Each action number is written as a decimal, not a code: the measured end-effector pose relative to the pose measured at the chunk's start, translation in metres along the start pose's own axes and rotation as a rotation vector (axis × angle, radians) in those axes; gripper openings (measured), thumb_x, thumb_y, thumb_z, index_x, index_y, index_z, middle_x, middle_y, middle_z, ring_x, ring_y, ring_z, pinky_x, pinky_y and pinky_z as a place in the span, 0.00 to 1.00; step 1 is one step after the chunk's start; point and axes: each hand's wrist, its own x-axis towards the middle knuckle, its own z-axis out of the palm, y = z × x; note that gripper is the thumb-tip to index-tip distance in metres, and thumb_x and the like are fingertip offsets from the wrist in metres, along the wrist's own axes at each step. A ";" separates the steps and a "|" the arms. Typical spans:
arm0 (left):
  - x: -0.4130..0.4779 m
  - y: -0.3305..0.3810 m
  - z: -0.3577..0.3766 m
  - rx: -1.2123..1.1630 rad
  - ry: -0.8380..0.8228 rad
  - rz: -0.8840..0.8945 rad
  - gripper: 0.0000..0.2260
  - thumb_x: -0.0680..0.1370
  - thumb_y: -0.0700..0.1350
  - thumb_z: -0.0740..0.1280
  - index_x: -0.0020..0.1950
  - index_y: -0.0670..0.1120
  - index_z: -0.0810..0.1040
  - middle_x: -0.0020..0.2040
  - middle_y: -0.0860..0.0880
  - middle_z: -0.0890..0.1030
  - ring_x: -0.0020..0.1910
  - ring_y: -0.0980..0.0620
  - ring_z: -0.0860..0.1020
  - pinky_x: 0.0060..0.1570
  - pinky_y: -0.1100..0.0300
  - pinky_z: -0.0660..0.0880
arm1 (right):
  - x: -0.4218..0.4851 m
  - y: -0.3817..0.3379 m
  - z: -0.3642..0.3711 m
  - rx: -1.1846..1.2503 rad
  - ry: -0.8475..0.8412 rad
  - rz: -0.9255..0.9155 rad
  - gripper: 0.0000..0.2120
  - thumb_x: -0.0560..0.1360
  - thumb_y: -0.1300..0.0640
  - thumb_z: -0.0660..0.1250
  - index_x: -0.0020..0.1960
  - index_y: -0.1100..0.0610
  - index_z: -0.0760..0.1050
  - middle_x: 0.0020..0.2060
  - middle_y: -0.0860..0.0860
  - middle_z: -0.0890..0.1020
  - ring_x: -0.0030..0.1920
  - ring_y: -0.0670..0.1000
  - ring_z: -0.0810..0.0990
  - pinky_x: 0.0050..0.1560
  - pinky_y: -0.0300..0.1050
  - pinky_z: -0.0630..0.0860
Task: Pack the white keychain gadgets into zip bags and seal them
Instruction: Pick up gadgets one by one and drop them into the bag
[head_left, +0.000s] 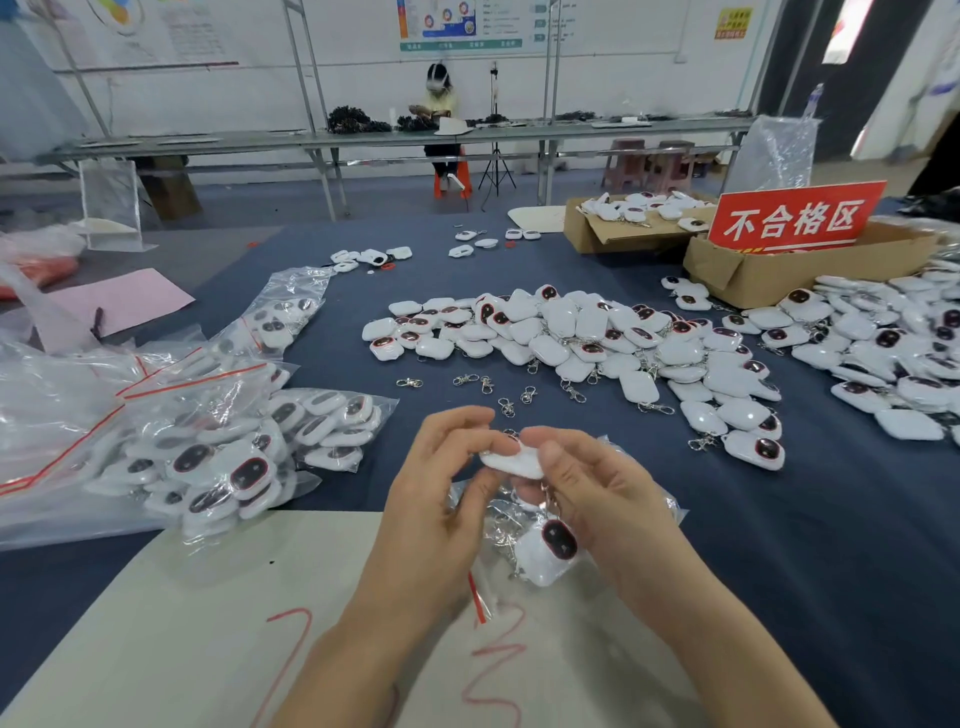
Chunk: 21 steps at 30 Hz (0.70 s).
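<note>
1. Both hands meet low over the near edge of the desk (831, 545). The left hand (441, 499) and right hand (587, 493) each pinch the same white gadget (511, 462) between thumb and curled fingertips, holding it just above a zip bag (488, 561).
2. That desk, covered in dark blue cloth, carries everything, and a white sheet (208, 623) lies under the forearms.
3. A loose pile (571, 338) of unpacked gadgets sprawls across the middle and right. Plenty is left to pack, I'd say.
4. Filled bags (223, 457) are heaped on the left.
5. The zip bag hangs crumpled beneath the hands with a packed gadget (550, 551) already inside. Its red seal strip shows low, near the left wrist. I cannot tell which fingers hold it, or whether its mouth is open.
6. The film looks slack. If the mouth sags shut, the pinched gadget could catch on the lip and drop to the desk. With the strip hanging that low, the packed one might slide back out.
7. Loose clips (488, 387) lie scattered just beyond the hands. A gadget's own ring could snag the seal track and stop it closing.
</note>
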 end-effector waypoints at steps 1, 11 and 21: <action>0.000 0.001 0.000 -0.003 0.000 -0.006 0.16 0.79 0.34 0.66 0.54 0.57 0.80 0.62 0.59 0.76 0.67 0.53 0.75 0.60 0.66 0.72 | 0.000 0.000 0.001 -0.002 -0.010 -0.003 0.14 0.67 0.45 0.73 0.53 0.43 0.84 0.51 0.49 0.87 0.49 0.49 0.86 0.48 0.37 0.80; 0.000 0.022 0.005 -0.491 -0.045 -0.333 0.11 0.78 0.49 0.66 0.56 0.48 0.84 0.44 0.52 0.86 0.41 0.61 0.82 0.42 0.70 0.76 | -0.005 -0.003 0.005 -0.057 -0.005 -0.046 0.12 0.77 0.59 0.72 0.58 0.46 0.81 0.51 0.55 0.84 0.46 0.48 0.85 0.42 0.40 0.79; 0.000 0.014 0.003 -0.409 -0.072 -0.330 0.07 0.79 0.49 0.67 0.53 0.55 0.84 0.48 0.48 0.85 0.50 0.41 0.81 0.52 0.49 0.78 | -0.006 -0.003 0.005 -0.090 0.063 0.014 0.04 0.78 0.54 0.71 0.50 0.48 0.84 0.48 0.53 0.87 0.47 0.57 0.86 0.47 0.45 0.80</action>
